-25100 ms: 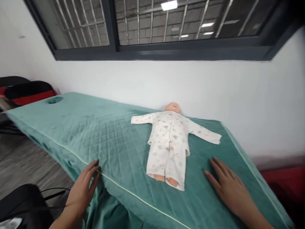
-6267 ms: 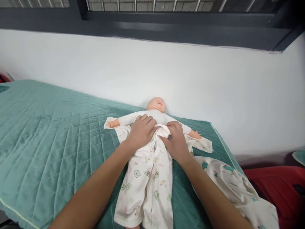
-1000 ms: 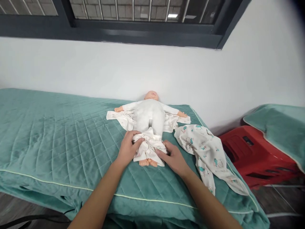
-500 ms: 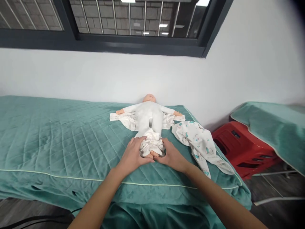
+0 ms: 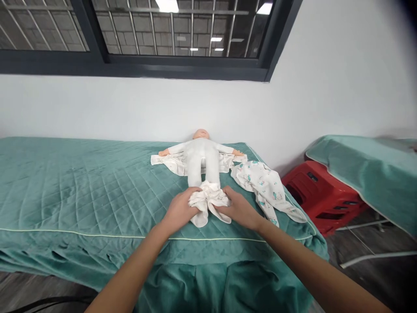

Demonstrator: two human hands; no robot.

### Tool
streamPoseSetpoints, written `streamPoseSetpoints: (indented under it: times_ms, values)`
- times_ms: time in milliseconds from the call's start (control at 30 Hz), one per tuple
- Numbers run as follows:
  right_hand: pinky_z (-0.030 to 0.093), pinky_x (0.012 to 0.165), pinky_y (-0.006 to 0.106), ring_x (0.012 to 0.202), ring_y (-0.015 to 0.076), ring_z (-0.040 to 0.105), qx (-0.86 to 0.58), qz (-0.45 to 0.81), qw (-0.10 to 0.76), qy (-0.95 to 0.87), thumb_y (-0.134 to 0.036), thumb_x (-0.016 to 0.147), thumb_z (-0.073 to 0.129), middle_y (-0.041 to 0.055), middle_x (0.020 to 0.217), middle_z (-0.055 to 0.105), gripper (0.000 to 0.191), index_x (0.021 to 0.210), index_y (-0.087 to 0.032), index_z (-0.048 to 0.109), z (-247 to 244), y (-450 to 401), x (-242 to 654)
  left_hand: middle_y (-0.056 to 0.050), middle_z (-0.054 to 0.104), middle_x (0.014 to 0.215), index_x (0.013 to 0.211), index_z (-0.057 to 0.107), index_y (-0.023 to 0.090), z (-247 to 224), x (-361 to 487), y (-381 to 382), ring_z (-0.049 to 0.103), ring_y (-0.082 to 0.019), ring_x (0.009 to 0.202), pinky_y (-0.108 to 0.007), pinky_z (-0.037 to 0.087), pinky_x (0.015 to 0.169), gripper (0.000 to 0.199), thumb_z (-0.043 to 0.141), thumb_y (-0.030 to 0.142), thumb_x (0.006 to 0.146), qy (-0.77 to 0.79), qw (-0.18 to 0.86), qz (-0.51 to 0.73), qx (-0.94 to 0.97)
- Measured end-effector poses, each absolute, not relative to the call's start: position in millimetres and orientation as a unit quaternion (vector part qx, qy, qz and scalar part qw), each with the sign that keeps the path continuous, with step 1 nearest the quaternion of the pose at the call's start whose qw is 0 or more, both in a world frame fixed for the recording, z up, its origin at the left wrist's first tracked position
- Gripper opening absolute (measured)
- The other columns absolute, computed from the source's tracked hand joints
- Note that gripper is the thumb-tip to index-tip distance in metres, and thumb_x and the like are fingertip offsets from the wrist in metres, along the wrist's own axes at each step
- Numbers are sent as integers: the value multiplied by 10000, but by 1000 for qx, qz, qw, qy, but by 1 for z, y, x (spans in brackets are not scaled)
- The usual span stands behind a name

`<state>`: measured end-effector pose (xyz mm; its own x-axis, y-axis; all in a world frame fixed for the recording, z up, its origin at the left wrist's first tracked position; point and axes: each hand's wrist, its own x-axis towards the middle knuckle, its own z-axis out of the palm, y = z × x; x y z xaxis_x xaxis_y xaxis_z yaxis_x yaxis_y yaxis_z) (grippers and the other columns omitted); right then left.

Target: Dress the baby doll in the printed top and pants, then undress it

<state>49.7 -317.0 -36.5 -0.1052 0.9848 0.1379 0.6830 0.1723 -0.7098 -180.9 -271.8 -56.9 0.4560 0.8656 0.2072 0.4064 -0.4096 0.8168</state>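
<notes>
A baby doll (image 5: 202,153) with a white body lies on its back on the green bed, head toward the wall and arms spread. White baby trousers (image 5: 209,198) are bunched around its lower legs, and their leg ends flop toward me. The doll's feet are hidden by the cloth. My left hand (image 5: 180,209) grips the bunched trousers at their left side, thumb on top. At the right side my right hand (image 5: 240,209) pinches the same cloth. Spread beneath the doll's back and arms is a white baby top (image 5: 176,164).
A white printed baby garment (image 5: 265,187) lies on the bed (image 5: 97,187), right of the doll. Beyond the bed's right edge are a red plastic stool (image 5: 322,195) and another green-covered surface (image 5: 365,169). A wall with a barred window (image 5: 182,65) stands behind.
The doll's feet, visible half a second ago, are now covered by the trousers. Their leg ends now hang out toward me, and both hands have shifted their hold on the cloth.
</notes>
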Motion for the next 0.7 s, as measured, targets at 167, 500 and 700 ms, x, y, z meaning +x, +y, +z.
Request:
streamPoseSetpoints:
  times_ms: [167, 500, 700]
  values:
    - [445, 625, 278, 759, 182, 594, -563, 380, 318, -661, -433, 731, 745, -4, 844, 655, 319, 912, -190, 644, -11, -322, 51, 1, 700, 1010, 1075, 666, 205, -26, -190, -274, 633, -202, 907, -285, 495, 782, 420, 664, 171, 657, 367, 528, 322, 695]
    - [477, 734, 293, 806, 171, 625, -419, 564, 196, -684, -492, 790, 728, 22, 862, 673, 360, 940, -174, 650, 67, -319, 64, -24, 702, 1037, 1090, 672, 205, 34, -215, -260, 641, -220, 961, -269, 500, 752, 435, 695, 210, 656, 301, 638, 140, 695]
    - [477, 809, 364, 898, 237, 630, -476, 452, 131, -743, -692, 821, 569, 63, 919, 713, 513, 913, -209, 718, 117, -306, 67, -15, 711, 960, 918, 713, 221, 113, -232, -252, 640, -241, 925, -290, 507, 756, 359, 800, 286, 576, 261, 499, 21, 826]
